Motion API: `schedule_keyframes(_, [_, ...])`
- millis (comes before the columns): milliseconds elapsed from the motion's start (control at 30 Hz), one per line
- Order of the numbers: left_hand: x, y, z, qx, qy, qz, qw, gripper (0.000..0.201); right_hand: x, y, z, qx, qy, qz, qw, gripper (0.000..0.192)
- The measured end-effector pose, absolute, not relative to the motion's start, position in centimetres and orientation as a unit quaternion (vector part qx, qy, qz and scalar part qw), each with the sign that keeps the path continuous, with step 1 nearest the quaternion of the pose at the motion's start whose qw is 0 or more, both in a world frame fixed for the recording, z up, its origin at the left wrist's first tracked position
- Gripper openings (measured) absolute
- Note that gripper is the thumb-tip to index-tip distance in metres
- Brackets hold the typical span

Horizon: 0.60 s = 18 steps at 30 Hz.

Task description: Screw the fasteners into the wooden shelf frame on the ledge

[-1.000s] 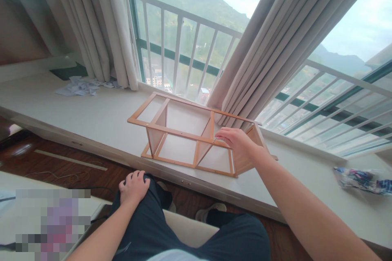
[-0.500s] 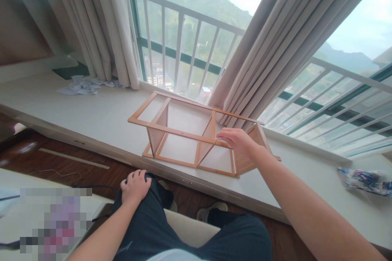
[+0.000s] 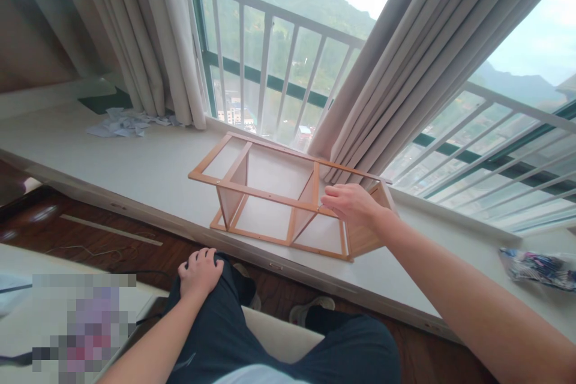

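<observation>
A light wooden shelf frame [image 3: 252,192] lies on its side on the white window ledge, with crosspieces between its long rails. My right hand [image 3: 348,199] is over the upper near rail, where a crosspiece meets it. Its fingers are pinched on a small, thin metal tool [image 3: 320,207] that looks like a hex key; most of it is hidden by the fingers. Small round screw heads dot that rail. My left hand [image 3: 202,271] rests on my left knee, fingers spread and holding nothing.
Crumpled white paper [image 3: 119,123] lies on the ledge at left. A clear plastic bag [image 3: 540,267] with dark contents is at far right. Beige curtains [image 3: 396,66] hang behind the frame, before a white railing [image 3: 270,9]. At lower left stands a white table [image 3: 18,312] with cables.
The view has shifted slightly. My right hand has turned a little at the same spot on the rail, its fingers still pinched. My left hand stays on the knee; the frame lies as before.
</observation>
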<state>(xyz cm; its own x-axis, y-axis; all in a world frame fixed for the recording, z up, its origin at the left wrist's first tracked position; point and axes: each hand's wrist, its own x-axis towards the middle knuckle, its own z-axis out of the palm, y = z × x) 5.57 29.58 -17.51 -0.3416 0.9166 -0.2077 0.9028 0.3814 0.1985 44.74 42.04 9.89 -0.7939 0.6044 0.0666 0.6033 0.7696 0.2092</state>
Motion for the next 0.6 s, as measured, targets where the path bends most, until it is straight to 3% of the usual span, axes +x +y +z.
schedule_keyframes(600, [5.51, 29.77, -17.87, 0.553, 0.821, 0.027, 0.143, 0.051, 44.56, 41.88, 9.08, 0.335, 0.932, 0.135, 0.01, 0.033])
